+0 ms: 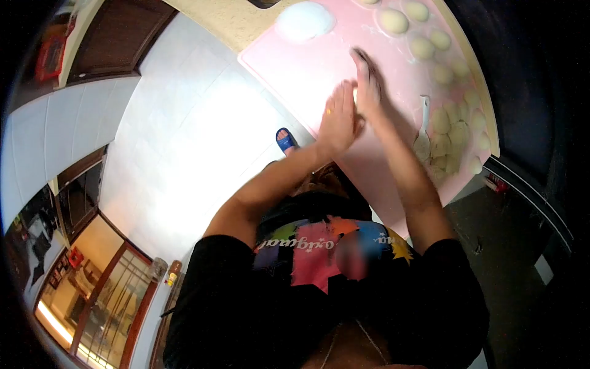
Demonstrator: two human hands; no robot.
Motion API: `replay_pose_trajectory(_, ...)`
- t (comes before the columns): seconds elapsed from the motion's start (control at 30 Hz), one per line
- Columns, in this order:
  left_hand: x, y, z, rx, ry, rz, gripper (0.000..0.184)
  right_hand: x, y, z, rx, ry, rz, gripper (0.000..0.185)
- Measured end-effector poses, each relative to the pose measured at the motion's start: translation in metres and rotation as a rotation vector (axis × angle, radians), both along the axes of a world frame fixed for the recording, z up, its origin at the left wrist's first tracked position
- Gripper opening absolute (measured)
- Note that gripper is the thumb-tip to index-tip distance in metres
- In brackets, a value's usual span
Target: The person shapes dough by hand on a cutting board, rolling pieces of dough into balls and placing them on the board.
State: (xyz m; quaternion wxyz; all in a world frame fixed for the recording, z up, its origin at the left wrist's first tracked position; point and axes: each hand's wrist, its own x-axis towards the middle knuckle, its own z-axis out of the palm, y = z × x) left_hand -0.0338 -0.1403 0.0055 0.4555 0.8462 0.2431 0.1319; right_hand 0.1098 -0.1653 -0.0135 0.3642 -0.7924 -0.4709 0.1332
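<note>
1. Black T-shirt (424, 307), printed front.
2. Left hand (337, 123), right hand (368, 95): palms pressed together around a pale dough piece (356, 96) (mostly hidden from where I stand), above the pink mat (289, 71).
3. Dough balls (393, 21), mat's right side; white-handled spoon (424, 120) beside them.

dough balls (393, 21) on a pink mat (295, 67) and a blue slipper (284, 142) on tiled floor (184, 135) suggest a home kitchen.
</note>
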Motion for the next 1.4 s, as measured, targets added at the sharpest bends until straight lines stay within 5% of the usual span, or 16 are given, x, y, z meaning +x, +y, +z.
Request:
replay_pose_trajectory(0.1, -0.014, -0.026, -0.011, 0.033, -0.006, -0.053, 0.093, -0.029, -0.047, -0.014, -0.193, -0.189, -0.247, 0.051)
replay_pose_trajectory(0.2, -0.010, 0.006, -0.013, -0.250, -0.183, -0.249, 0.089, -0.025, -0.048, -0.019, -0.180, -0.237, -0.254, 0.050)
replay_pose_trajectory(0.27, 0.004, 0.020, -0.039, 0.020, -0.154, -0.159, 0.092, 0.008, -0.028, -0.026, -0.249, -0.313, -0.190, 0.051)
replay_pose_trajectory(0.47, 0.038, 0.045, 0.014, 0.086, 0.300, -0.053, 0.102, 0.053, 0.012, -0.017, -0.246, -0.437, 0.032, 0.054)
replay_pose_trajectory(0.53, 0.033, 0.024, 0.013, -0.046, 0.279, -0.112, 0.105, 0.054, 0.010, 0.000, -0.127, 0.365, 0.185, 0.056)
replay_pose_trajectory(0.57, 0.025, 0.005, 0.004, -0.018, 0.270, -0.091, 0.101, 0.042, -0.001, 0.011, -0.081, 0.428, 0.148, 0.054)
replay_pose_trajectory(0.6, 0.010, -0.016, 0.000, -0.023, 0.271, -0.100, 0.101, 0.023, -0.026, 0.016, -0.123, -0.260, 0.172, 0.053)
replay_pose_trajectory(0.67, -0.004, -0.048, -0.003, 0.039, 0.172, -0.112, 0.101, -0.014, -0.064, -0.001, -0.170, -0.333, -0.134, 0.051)
replay_pose_trajectory(0.9, 0.018, 0.045, -0.010, 0.105, 0.007, -0.116, 0.098, 0.035, 0.020, 0.003, -0.278, -0.380, -0.015, 0.053)
replay_pose_trajectory(1.0, 0.042, 0.071, 0.021, 0.031, 0.239, -0.011, 0.102, 0.056, 0.047, -0.003, -0.210, -0.426, 0.133, 0.051)
replay_pose_trajectory(1.07, 0.048, 0.073, 0.022, 0.096, 0.297, 0.049, 0.105, 0.056, 0.056, -0.008, -0.200, -0.295, 0.229, 0.048)
replay_pose_trajectory(1.1, 0.046, 0.067, 0.022, 0.090, 0.352, -0.032, 0.108, 0.044, 0.058, -0.003, -0.035, 0.510, 0.151, 0.048)
replay_pose_trajectory(1.13, 0.036, 0.053, 0.017, 0.091, 0.350, -0.035, 0.108, 0.031, 0.048, 0.002, -0.034, 0.508, 0.148, 0.048)
replay_pose_trajectory(1.2, 0.003, 0.016, 0.001, 0.019, 0.161, -0.024, 0.111, -0.005, 0.014, 0.003, 0.041, 0.017, 0.006, 0.049)
replay_pose_trajectory(1.27, -0.020, -0.002, 0.007, 0.014, 0.155, -0.085, 0.108, -0.033, -0.019, -0.003, -0.189, -0.055, -0.228, 0.051)
replay_pose_trajectory(1.4, -0.025, 0.019, -0.001, 0.125, 0.164, -0.175, 0.099, -0.015, -0.012, 0.006, -0.187, -0.357, -0.102, 0.052)
